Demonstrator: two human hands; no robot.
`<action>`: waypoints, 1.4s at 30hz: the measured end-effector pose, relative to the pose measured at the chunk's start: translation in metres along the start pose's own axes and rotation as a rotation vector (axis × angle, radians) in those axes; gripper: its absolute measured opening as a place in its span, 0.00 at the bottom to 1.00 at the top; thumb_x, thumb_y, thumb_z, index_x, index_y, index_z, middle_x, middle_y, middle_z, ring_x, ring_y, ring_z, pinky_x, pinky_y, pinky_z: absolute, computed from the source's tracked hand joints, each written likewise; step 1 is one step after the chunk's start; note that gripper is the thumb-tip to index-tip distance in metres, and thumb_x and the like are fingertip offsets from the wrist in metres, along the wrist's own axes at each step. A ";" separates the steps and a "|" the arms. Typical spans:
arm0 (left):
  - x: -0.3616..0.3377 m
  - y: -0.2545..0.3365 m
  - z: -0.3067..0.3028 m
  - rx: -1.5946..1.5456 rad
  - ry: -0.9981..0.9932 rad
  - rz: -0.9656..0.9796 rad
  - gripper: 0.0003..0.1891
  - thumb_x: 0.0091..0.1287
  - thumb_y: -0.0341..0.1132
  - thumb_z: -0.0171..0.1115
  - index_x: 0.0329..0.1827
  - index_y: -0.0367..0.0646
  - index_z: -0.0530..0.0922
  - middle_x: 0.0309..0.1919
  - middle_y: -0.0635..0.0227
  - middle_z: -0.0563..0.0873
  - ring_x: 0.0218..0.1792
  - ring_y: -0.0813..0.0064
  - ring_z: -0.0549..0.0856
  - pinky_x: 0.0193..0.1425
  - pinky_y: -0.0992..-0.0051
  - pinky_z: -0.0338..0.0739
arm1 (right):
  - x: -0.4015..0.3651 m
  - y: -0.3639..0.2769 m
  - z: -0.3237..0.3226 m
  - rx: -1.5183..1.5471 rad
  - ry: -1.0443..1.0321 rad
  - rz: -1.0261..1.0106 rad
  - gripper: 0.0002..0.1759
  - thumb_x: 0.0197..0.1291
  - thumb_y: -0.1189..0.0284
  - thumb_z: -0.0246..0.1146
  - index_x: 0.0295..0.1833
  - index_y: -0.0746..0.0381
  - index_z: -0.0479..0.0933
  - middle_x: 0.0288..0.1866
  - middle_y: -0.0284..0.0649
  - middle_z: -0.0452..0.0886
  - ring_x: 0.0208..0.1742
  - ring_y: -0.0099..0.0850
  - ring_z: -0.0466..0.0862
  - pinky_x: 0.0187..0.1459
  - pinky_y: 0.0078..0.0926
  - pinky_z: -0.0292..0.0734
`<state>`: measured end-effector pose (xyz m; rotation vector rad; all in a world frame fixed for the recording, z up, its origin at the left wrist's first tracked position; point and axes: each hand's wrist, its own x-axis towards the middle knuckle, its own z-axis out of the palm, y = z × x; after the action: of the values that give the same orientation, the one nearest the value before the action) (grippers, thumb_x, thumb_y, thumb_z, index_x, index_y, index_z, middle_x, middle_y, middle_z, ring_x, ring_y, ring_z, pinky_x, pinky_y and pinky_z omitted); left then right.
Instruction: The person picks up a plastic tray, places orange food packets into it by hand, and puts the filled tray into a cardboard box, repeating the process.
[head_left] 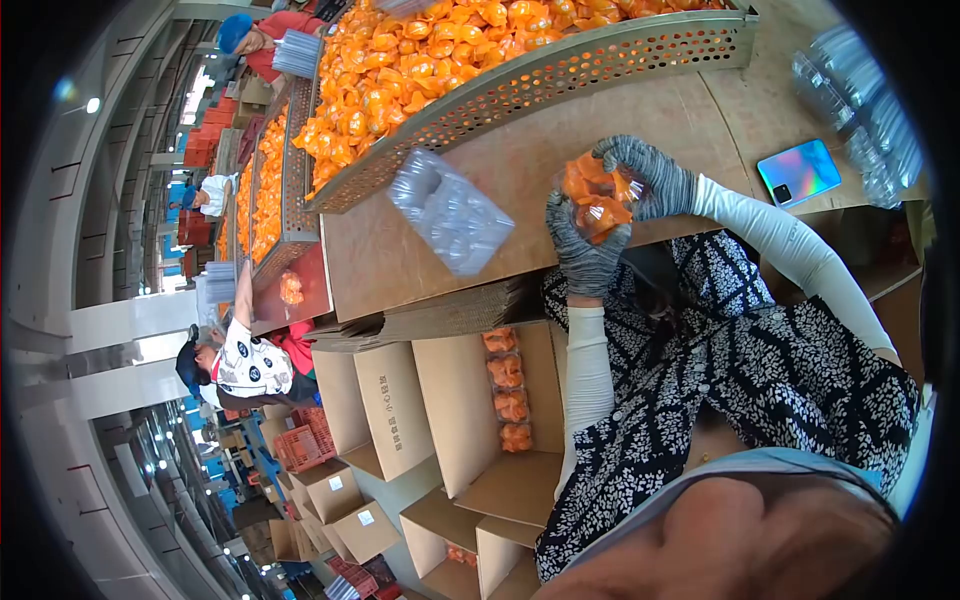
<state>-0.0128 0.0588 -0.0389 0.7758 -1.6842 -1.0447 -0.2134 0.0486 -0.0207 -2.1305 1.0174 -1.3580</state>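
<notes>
Between my two gloved hands is a clear plastic pack of orange wrapped pieces [598,197], held just above the table's front edge. My left hand [587,245] wraps round one side of the pack, and my right hand [650,175] grips the opposite side with bent fingers. Both gloves are grey and striped. A clear moulded plastic tray [450,212] lies on the brown table [540,130], apart from my left hand. Beyond it, a perforated metal bin [560,75] holds a heap of orange wrapped pieces [430,60].
A phone [799,173] lies near my right forearm, with stacked clear trays [865,110] beyond it. Below the table edge, an open carton [455,420] holds a row of orange packs [508,373]. Co-workers [250,365] stand along the adjoining bins; more cartons [365,530] are behind.
</notes>
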 end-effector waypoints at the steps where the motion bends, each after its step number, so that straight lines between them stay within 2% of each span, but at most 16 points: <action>1: 0.000 0.000 0.003 0.000 0.000 0.001 0.51 0.47 0.39 0.78 0.69 0.37 0.52 0.63 0.58 0.65 0.63 0.64 0.68 0.69 0.66 0.62 | 0.003 -0.004 -0.001 0.053 0.022 0.052 0.33 0.45 0.58 0.74 0.52 0.60 0.67 0.59 0.47 0.69 0.60 0.46 0.71 0.61 0.40 0.66; 4: -0.004 -0.005 0.009 0.041 0.098 0.073 0.50 0.48 0.37 0.77 0.69 0.37 0.52 0.63 0.58 0.65 0.63 0.64 0.68 0.69 0.66 0.62 | 0.000 0.005 0.000 0.040 0.007 0.015 0.32 0.46 0.57 0.73 0.51 0.60 0.68 0.59 0.48 0.69 0.60 0.45 0.71 0.61 0.39 0.66; 6: -0.005 -0.002 0.012 -0.163 0.111 -0.022 0.48 0.49 0.36 0.77 0.69 0.36 0.53 0.62 0.59 0.65 0.63 0.64 0.68 0.70 0.66 0.61 | 0.000 0.005 -0.002 0.051 -0.008 0.019 0.33 0.46 0.56 0.73 0.52 0.60 0.68 0.60 0.48 0.68 0.61 0.46 0.70 0.62 0.40 0.65; 11: -0.010 -0.010 0.008 -0.037 0.129 0.002 0.44 0.52 0.38 0.75 0.68 0.35 0.56 0.66 0.57 0.62 0.65 0.64 0.66 0.71 0.66 0.60 | -0.002 0.003 -0.004 0.016 -0.046 -0.038 0.38 0.44 0.53 0.75 0.56 0.59 0.66 0.63 0.49 0.66 0.64 0.49 0.68 0.64 0.42 0.64; 13: -0.009 -0.010 0.007 -0.009 0.123 0.017 0.43 0.53 0.38 0.74 0.67 0.35 0.57 0.68 0.57 0.61 0.66 0.63 0.65 0.71 0.66 0.59 | -0.005 -0.012 -0.009 -0.106 -0.075 0.000 0.44 0.40 0.62 0.77 0.62 0.61 0.65 0.64 0.47 0.67 0.67 0.48 0.66 0.67 0.42 0.61; 15: -0.007 -0.006 0.008 -0.052 0.144 0.015 0.38 0.54 0.33 0.71 0.66 0.35 0.60 0.64 0.58 0.66 0.64 0.65 0.68 0.69 0.67 0.62 | -0.006 -0.020 -0.007 -0.231 -0.059 -0.003 0.44 0.38 0.61 0.78 0.61 0.61 0.65 0.65 0.46 0.67 0.69 0.51 0.63 0.67 0.44 0.60; 17: -0.006 -0.009 0.006 -0.033 0.135 0.014 0.39 0.54 0.33 0.72 0.66 0.35 0.60 0.64 0.58 0.66 0.64 0.65 0.68 0.69 0.67 0.62 | -0.008 -0.026 -0.003 -0.352 -0.046 -0.009 0.44 0.36 0.60 0.78 0.60 0.60 0.65 0.66 0.46 0.66 0.70 0.53 0.61 0.68 0.47 0.58; 19: -0.006 -0.009 0.004 -0.015 0.123 0.016 0.39 0.53 0.33 0.72 0.66 0.35 0.60 0.64 0.58 0.66 0.64 0.65 0.68 0.69 0.67 0.62 | -0.010 -0.029 0.002 -0.377 -0.004 0.034 0.41 0.34 0.62 0.78 0.56 0.60 0.67 0.67 0.46 0.65 0.71 0.57 0.59 0.68 0.49 0.58; 23: -0.004 -0.005 0.008 -0.058 0.116 0.018 0.39 0.52 0.31 0.73 0.66 0.36 0.61 0.64 0.60 0.67 0.63 0.66 0.69 0.68 0.66 0.63 | -0.014 -0.036 0.011 -0.362 0.101 0.061 0.37 0.37 0.65 0.77 0.54 0.60 0.68 0.68 0.45 0.66 0.70 0.56 0.60 0.68 0.49 0.60; 28: -0.001 -0.008 0.019 0.022 0.187 0.131 0.39 0.52 0.31 0.73 0.66 0.36 0.61 0.63 0.60 0.67 0.63 0.65 0.68 0.69 0.65 0.62 | -0.014 -0.028 0.001 -0.194 0.155 0.064 0.28 0.46 0.74 0.71 0.54 0.59 0.69 0.66 0.46 0.69 0.68 0.48 0.67 0.65 0.41 0.67; 31: 0.001 -0.014 0.019 0.073 0.215 0.125 0.36 0.51 0.31 0.73 0.63 0.36 0.64 0.62 0.59 0.67 0.63 0.64 0.67 0.69 0.65 0.61 | -0.013 -0.021 -0.003 -0.151 0.175 0.048 0.25 0.48 0.75 0.68 0.54 0.60 0.71 0.61 0.46 0.73 0.65 0.46 0.71 0.63 0.39 0.69; 33: 0.002 -0.004 0.024 0.154 0.263 0.080 0.31 0.48 0.39 0.76 0.52 0.39 0.68 0.59 0.55 0.68 0.60 0.59 0.69 0.65 0.61 0.64 | -0.017 -0.016 -0.002 -0.161 0.164 0.010 0.24 0.49 0.76 0.67 0.54 0.60 0.72 0.58 0.45 0.75 0.63 0.47 0.73 0.62 0.40 0.70; 34: 0.004 0.001 0.022 0.156 0.268 0.082 0.31 0.48 0.39 0.76 0.52 0.39 0.68 0.59 0.55 0.68 0.60 0.59 0.69 0.65 0.61 0.64 | -0.016 -0.015 -0.001 -0.171 0.159 -0.032 0.23 0.49 0.76 0.67 0.53 0.59 0.72 0.55 0.43 0.78 0.60 0.47 0.75 0.60 0.40 0.71; 36: 0.009 0.010 0.018 0.532 0.277 0.210 0.33 0.44 0.43 0.78 0.48 0.39 0.68 0.56 0.54 0.69 0.59 0.55 0.69 0.64 0.59 0.64 | -0.014 -0.014 0.001 -0.244 0.179 -0.063 0.22 0.48 0.76 0.67 0.51 0.59 0.73 0.53 0.42 0.79 0.58 0.46 0.76 0.59 0.40 0.72; 39: 0.010 0.002 0.020 0.654 0.274 0.174 0.35 0.42 0.45 0.78 0.48 0.38 0.68 0.55 0.52 0.70 0.57 0.54 0.70 0.63 0.57 0.64 | -0.012 -0.024 -0.002 -0.348 0.182 -0.102 0.19 0.47 0.75 0.68 0.48 0.58 0.75 0.51 0.40 0.79 0.55 0.45 0.77 0.56 0.40 0.74; 42: 0.007 -0.002 0.027 0.510 0.353 0.146 0.32 0.44 0.39 0.76 0.49 0.36 0.69 0.54 0.53 0.70 0.56 0.57 0.70 0.63 0.60 0.64 | -0.009 -0.026 -0.006 -0.384 0.147 -0.160 0.18 0.46 0.73 0.69 0.45 0.57 0.76 0.51 0.38 0.79 0.53 0.45 0.77 0.54 0.40 0.74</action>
<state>-0.0409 0.0602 -0.0420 1.0714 -1.6782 -0.3441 -0.2120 0.0719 -0.0060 -2.4625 1.2755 -1.5119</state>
